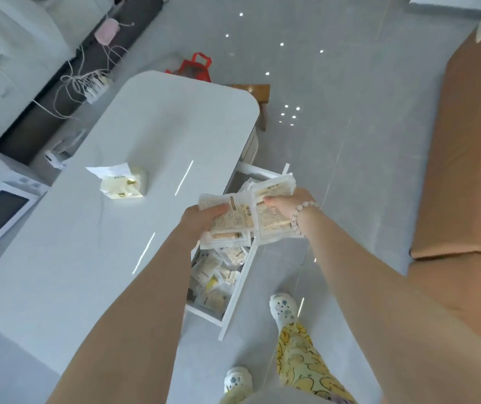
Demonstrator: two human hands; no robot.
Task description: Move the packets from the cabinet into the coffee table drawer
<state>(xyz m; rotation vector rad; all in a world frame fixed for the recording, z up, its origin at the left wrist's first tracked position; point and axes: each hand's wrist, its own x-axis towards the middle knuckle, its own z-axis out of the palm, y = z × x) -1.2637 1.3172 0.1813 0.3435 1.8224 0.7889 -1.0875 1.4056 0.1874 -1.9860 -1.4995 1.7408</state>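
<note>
1. Coffee table (117, 228): white, with rounded corners, standing on a grey tiled floor.
2. Drawer (238, 293): white, pulled out from the table's long edge on the side of the tan sofa (466, 141). Loose packets (216, 275) lay heaped inside.
3. Held packets (242, 217): cream, printed, a fanned bundle held directly above the open drawer.
4. Left hand (204, 218): fingers curled under and thumb on top, gripping the bundle's left end.
5. Right hand (287, 204): beaded bracelet (297, 214) at the wrist, thumb and fingers clamped on the bundle's right end.
6. Tissue pack (124, 183): yellow, opened, on the tabletop well in from the drawer edge.
</note>
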